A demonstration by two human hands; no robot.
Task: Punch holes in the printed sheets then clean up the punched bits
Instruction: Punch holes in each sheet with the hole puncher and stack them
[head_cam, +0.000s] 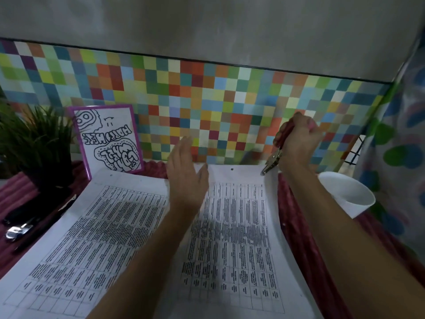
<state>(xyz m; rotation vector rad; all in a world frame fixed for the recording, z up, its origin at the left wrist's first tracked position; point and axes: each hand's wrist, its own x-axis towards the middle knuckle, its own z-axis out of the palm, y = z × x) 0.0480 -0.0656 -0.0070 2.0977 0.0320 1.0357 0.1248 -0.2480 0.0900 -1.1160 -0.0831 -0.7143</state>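
Observation:
Two printed sheets with tables lie side by side on a red cloth: the left sheet and the right sheet. One punched hole shows near the right sheet's far edge. My left hand lies flat, fingers together, on the far edge between the two sheets. My right hand is closed around the red handles of a metal hole punch, whose jaws bite the far right corner of the right sheet.
A white bowl stands to the right of the sheets. At the left are a potted green plant, a purple-framed drawing leaning on the coloured-tile wall, and dark tools on the red cloth.

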